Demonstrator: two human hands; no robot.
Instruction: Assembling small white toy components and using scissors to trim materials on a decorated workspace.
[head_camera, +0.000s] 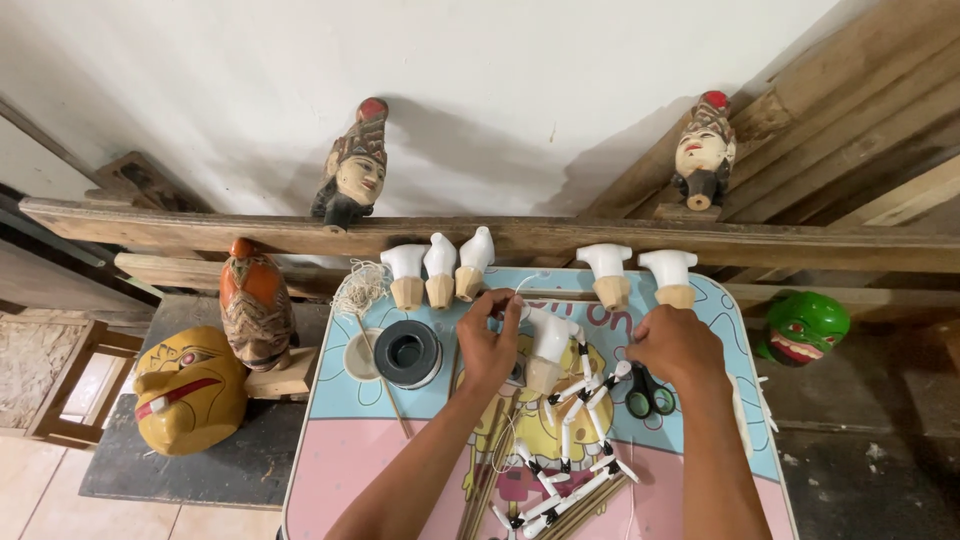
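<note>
My left hand (487, 345) pinches a thin white string near the top of a white puppet torso (549, 350) that stands on the small table. White jointed puppet arms (585, 420) with black joints lie below it. My right hand (678, 345) rests knuckles up beside the torso, fingers curled over something small I cannot make out. Green-handled scissors (648, 395) lie just under my right hand.
Several white torsos (440, 272) with wooden bases line the far edge of the cartoon-printed table (340, 450). A black tape roll (408, 352) and string bundle (358, 290) sit left. Carved heads (355, 165) and masks (190, 388), (805, 325) surround the table. Wooden sticks (485, 490) lie near me.
</note>
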